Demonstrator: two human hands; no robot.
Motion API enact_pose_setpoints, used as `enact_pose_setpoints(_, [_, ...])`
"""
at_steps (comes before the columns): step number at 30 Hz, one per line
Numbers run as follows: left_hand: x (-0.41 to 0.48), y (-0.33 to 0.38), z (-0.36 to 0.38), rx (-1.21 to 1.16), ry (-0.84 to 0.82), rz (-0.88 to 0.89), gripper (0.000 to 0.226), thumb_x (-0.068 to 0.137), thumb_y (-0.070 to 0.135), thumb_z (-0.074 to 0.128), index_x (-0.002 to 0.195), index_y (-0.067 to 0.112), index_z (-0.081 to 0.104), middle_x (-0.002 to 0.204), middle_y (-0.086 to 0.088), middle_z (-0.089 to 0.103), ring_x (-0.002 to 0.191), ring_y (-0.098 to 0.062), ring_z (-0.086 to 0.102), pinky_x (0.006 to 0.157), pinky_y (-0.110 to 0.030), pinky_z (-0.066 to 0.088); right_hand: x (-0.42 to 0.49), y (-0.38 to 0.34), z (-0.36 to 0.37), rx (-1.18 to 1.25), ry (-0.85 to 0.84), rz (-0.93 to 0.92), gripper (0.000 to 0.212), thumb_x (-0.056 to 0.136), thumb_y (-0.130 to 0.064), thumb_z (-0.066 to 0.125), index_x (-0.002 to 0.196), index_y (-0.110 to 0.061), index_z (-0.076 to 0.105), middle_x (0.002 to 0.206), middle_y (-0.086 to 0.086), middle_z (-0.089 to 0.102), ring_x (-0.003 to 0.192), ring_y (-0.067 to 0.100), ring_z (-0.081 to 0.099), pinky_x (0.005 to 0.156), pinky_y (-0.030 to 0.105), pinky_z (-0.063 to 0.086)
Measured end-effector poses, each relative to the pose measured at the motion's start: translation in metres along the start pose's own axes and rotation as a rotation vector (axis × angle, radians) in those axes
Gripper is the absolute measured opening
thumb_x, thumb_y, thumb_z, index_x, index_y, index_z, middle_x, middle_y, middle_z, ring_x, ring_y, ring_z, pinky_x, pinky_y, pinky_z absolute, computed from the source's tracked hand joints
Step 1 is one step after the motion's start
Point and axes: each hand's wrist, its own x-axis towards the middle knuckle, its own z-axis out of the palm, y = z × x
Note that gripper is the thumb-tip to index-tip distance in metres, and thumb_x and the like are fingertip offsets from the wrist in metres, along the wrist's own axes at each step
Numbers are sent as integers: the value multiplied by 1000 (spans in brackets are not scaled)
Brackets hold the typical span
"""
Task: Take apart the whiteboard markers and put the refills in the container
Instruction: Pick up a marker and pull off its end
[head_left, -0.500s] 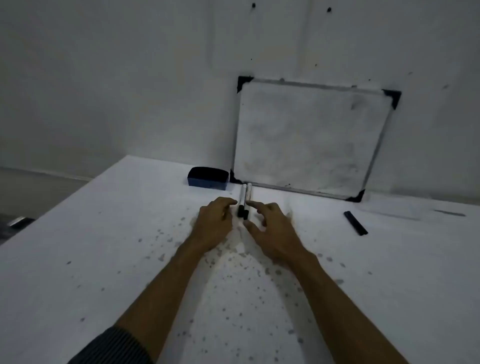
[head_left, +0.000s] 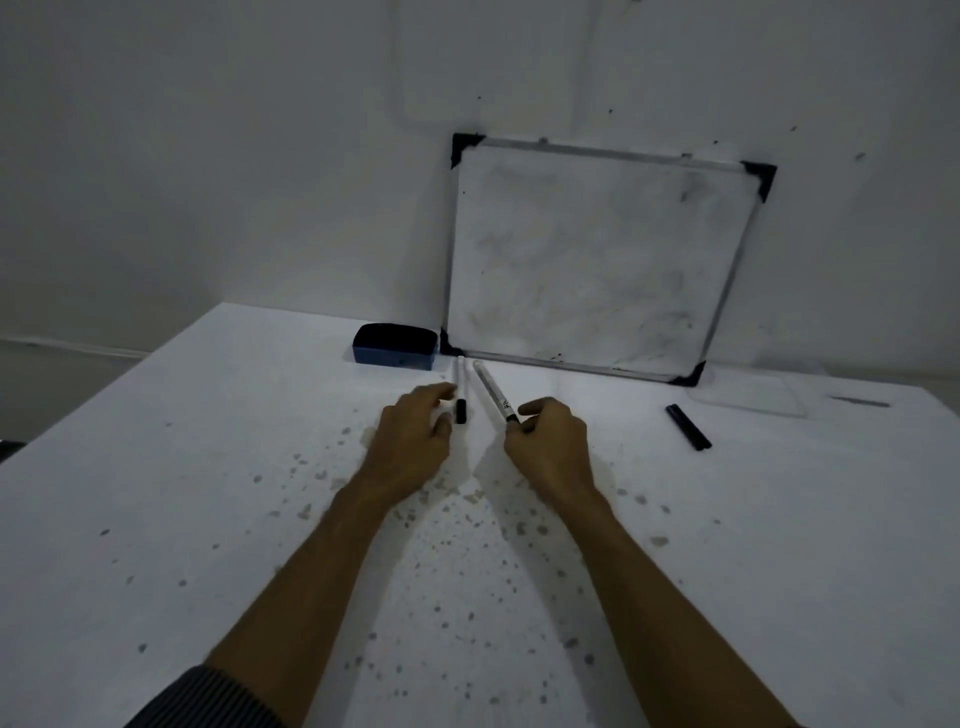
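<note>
Two white whiteboard markers with black caps lie on the white table (head_left: 208, 519) in front of me. My right hand (head_left: 550, 447) pinches the capped end of the right marker (head_left: 491, 392), whose far end points toward the whiteboard. The left marker (head_left: 459, 395) lies flat, and my left hand (head_left: 410, 447) hovers beside its black cap with curled fingers apart, touching or nearly touching it. A clear flat container (head_left: 748, 397) sits at the back right, faint against the table.
A small whiteboard (head_left: 597, 260) leans on the wall at the back. A blue and black eraser (head_left: 395, 345) sits left of it. A black stick-like piece (head_left: 688, 426) lies at the right. The table's left edge runs diagonally; dark specks dot the surface.
My hands have drawn apart. The right hand has taken hold of the right marker and swung its near end to the right, away from the left marker.
</note>
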Motion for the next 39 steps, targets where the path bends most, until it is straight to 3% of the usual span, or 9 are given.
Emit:
enact_pose_setpoints(3, [-8,23,1,-156,132,-50,34,107,25,52,140,15,58,136,0,62,120,-13,57,102,-23,46,-23,7,-22,382,-32,209,27,92,-20,69,118,-11,71,86,3,75,73,13,70,60,19,52])
enact_pose_setpoints(6, [-15,61,10,-424,-56,-126,41,110,41,42,138,19,60,128,5,65,118,-12,62,102,-24,47,-53,15,-41,638,-132,272,21,95,-13,69,115,-10,72,80,8,77,67,14,71,59,22,54])
enact_pose_setpoints(12, [-19,103,23,-864,-49,-228,24,106,26,57,109,7,71,92,-4,73,83,-16,75,86,-38,63,-81,19,-64,426,-338,88,25,91,-14,74,116,-14,69,92,7,79,80,25,77,74,34,64])
enact_pose_setpoints(15, [-21,97,22,-729,-73,-84,22,107,27,55,110,10,70,78,-1,60,59,-7,58,63,-27,53,-69,25,-75,268,-336,-21,22,97,-36,65,111,-20,69,87,1,78,71,15,75,66,28,59])
enact_pose_setpoints(18, [-28,79,31,-365,-131,120,42,109,40,47,148,27,53,111,15,70,90,10,65,82,-14,53,-42,42,-76,237,-58,-36,46,102,-51,47,87,-14,68,69,-3,66,58,11,60,58,29,48])
enact_pose_setpoints(22, [-29,53,47,117,-99,396,47,109,44,35,151,27,51,100,3,66,83,-13,62,70,-35,56,-27,59,-73,368,-14,-3,57,105,-51,39,80,-8,67,60,0,57,49,8,47,49,23,38])
enact_pose_setpoints(28, [-29,60,50,123,12,557,38,104,44,50,128,22,72,91,6,69,71,-4,57,58,-32,54,-29,60,-75,242,-77,-112,50,101,-53,50,75,-14,66,58,-8,59,48,3,48,56,26,42])
enact_pose_setpoints(34, [-36,71,58,147,142,711,38,102,42,58,124,16,76,99,0,74,68,-14,67,55,-33,56,-31,43,-71,98,-50,-11,59,108,-46,31,65,-15,58,62,-2,57,57,10,52,60,27,40])
enact_pose_setpoints(39, [-33,73,58,-19,-22,642,35,104,33,57,125,11,74,89,-4,73,71,-17,66,63,-37,57,-30,45,-67,3,60,-156,51,107,-17,35,56,-17,38,51,-1,41,48,14,38,53,29,33])
